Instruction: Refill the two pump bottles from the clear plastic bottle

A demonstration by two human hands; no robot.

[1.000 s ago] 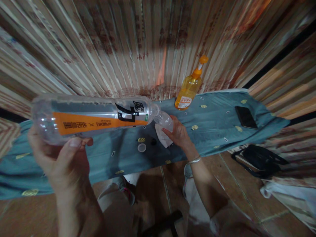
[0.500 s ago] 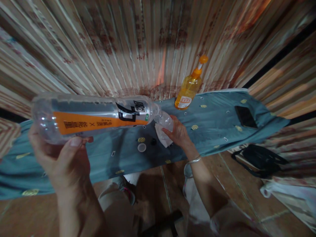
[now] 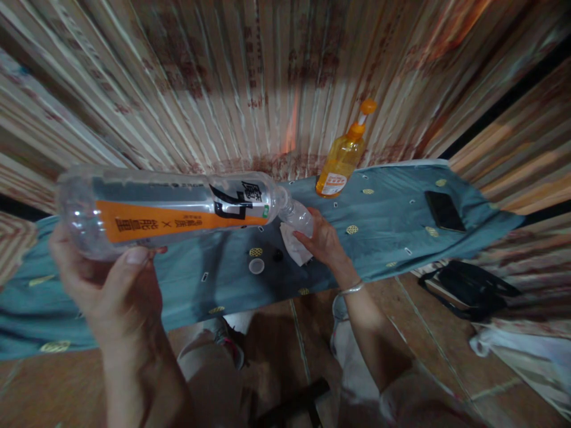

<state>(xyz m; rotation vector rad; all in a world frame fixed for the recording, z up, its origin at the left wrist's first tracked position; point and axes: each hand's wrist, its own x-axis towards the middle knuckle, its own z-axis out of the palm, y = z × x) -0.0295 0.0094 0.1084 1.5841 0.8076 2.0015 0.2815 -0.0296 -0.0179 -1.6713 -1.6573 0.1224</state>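
Observation:
A large clear plastic bottle (image 3: 178, 205) with an orange and dark label lies nearly level in the air, its base gripped by my left hand (image 3: 116, 285). Its mouth meets the mouth of a small clear bottle (image 3: 300, 219). My right hand (image 3: 323, 238) is wrapped around that small bottle, which tilts down to the right. Beneath it a white tissue or paper (image 3: 295, 246) rests on the cloth. To its left lie a round clear cap (image 3: 256, 266) and a small black cap (image 3: 278, 255). Whether liquid passes between the bottles cannot be made out.
An orange pump bottle (image 3: 339, 160) stands at the back of the table, whose blue-green cloth (image 3: 379, 238) has a pineapple pattern. A black phone (image 3: 445, 211) lies at the right. A black bag (image 3: 468, 288) sits beyond the right front edge. Pleated curtains (image 3: 214, 89) hang behind.

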